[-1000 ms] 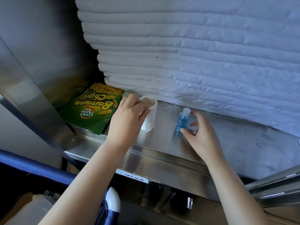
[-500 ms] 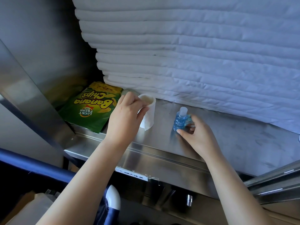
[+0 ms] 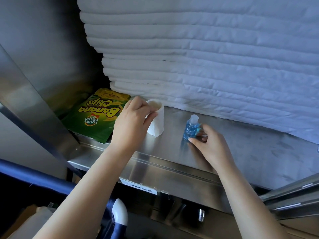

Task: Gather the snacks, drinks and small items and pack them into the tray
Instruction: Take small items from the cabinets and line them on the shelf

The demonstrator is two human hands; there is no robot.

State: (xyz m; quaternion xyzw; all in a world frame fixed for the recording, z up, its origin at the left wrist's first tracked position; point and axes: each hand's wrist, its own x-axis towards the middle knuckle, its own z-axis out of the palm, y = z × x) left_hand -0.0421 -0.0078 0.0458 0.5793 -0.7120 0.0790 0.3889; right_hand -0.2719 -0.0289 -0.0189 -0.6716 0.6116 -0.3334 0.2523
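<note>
right hand (image 3: 209,145) has closed in on the blue bottle (image 3: 190,127) over the last second: a moment ago it hovered beside it with the fingers spread, now thumb and fingertips (image 3: 192,139) press the bottle's lower right side. the bottle stands upright on the steel surface (image 3: 250,152), not lifted yet. the hold looks light, more a pinch forming than a firm clamp, and the far fingers are hidden behind the bottle, so i can't tell how far round they go.

left hand (image 3: 132,121) has barely moved. it sits on the white roll (image 3: 155,122), fingers curled together over its near rim and side, thumb against the front. the roll stands upright on the surface, just in front of the stacked white padding (image 3: 207,66).

the chips bag (image 3: 96,116) lies flat at the far left, partly under the left hand, untouched.

what that means: both hands now have a small item each, so my read is a two-handed pickup is about to start. no tray in view from here, so nothing is packed yet and the carry is all to come.
</note>
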